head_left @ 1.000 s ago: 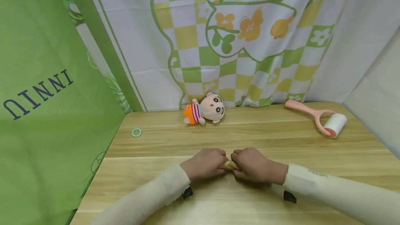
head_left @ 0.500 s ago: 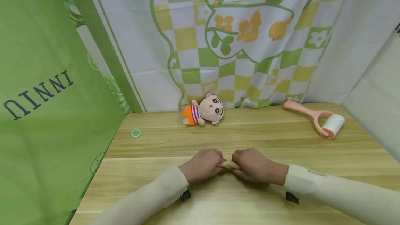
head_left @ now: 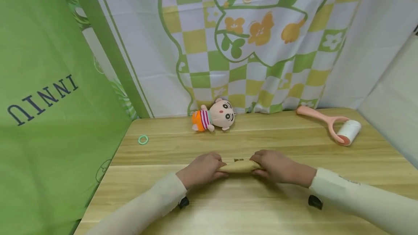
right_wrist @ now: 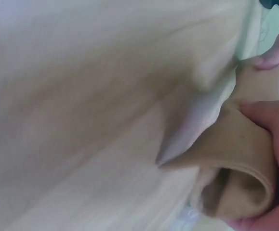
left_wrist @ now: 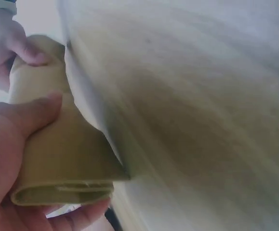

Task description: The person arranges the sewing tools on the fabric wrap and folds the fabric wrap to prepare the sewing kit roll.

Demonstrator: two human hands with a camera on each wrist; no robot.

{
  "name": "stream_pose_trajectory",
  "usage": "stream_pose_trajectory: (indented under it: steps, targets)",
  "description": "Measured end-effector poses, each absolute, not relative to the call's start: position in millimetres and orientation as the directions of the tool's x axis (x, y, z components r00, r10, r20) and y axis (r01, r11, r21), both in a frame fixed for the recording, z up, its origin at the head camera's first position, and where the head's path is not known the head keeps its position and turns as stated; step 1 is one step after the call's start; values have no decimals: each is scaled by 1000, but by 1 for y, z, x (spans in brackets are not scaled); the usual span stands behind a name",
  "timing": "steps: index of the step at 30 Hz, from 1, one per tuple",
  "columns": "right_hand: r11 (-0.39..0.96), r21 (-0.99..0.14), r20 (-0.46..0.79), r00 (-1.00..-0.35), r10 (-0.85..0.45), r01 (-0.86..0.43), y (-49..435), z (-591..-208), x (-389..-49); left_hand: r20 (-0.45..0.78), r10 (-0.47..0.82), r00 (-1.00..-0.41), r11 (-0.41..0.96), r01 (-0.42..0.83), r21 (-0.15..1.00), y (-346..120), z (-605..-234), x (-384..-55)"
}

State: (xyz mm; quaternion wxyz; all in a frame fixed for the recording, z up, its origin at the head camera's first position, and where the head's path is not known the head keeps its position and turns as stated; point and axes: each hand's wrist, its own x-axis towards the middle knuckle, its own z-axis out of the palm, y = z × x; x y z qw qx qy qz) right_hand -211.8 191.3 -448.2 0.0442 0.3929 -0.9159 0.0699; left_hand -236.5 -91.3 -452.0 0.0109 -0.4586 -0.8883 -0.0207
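Note:
A tan, rolled-up cloth (head_left: pixel 240 167) stretches between my two hands over the middle of the table. My left hand (head_left: pixel 201 169) holds its left end, and my right hand (head_left: pixel 277 166) holds the right one. In the left wrist view the thumb presses on top of the cloth (left_wrist: pixel 64 149), with fingers underneath; the near end shows flattened folded layers. The right wrist view has the cloth (right_wrist: pixel 226 139) rolled into an open loop at its end, a loose edge pointing out toward the tabletop. Its underside is mostly hidden.
A plush doll (head_left: pixel 213 115) lies at the back of the wooden table (head_left: pixel 156 198). Left of it is a small green ring (head_left: pixel 143 140). A pink-handled lint roller (head_left: pixel 330 124) lies at the back right, before a patterned curtain (head_left: pixel 228 61).
My hands have moved apart, left hand leftward and right hand rightward. The cloth, earlier a short tight twist between them, now shows longer, wider and untwisted.

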Motion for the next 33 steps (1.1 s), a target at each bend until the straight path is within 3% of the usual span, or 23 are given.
stream_pose_trajectory:
  steps: [13, 22, 25, 26, 31, 33]
  targets:
    - [604, 225, 208, -567, -797, -765, 216, -454, -204, 46, 780, -625, 625, 773, -109, -110, -452, -240]
    - [677, 265, 216, -642, -736, -687, 222, -469, -190, 38, 749, -661, 649, 721, -243, -116, -460, -237]
    - [679, 236, 168, -659, -733, -695, 220, -467, -185, 44, 756, -653, 640, 724, -257, -117, -462, -235]
    - [691, 180, 129, -679, -722, -700, 221, -466, -184, 33, 754, -656, 642, 725, -250, -118, -463, -234]
    - [740, -65, -64, -738, -672, -669, 231, -446, -168, -157, 708, -688, 682, 725, -102, -125, -452, -226]
    - [739, -94, -77, -736, -673, -667, 235, -442, -160, -215, 692, -689, 697, 715, -53, -132, -445, -225]
